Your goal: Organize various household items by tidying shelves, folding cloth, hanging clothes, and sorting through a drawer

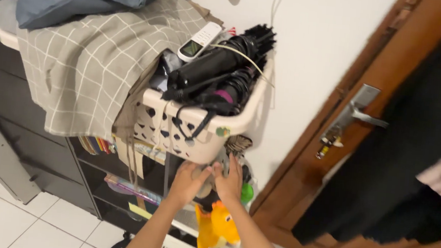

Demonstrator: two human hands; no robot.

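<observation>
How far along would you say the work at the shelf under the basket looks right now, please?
Done: nothing visibly settled; the cream basket sits on top, packed with black hair tools and a white remote. In hand: the left hand and right hand reach together beneath it, at something hidden. Left: the yellow plush toy hangs below, untouched.

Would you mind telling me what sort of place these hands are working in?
Probably a room in a home: a cream laundry basket of hair tools on a shelf unit, a wooden door with keys, and a yellow plush toy below both hands.
</observation>
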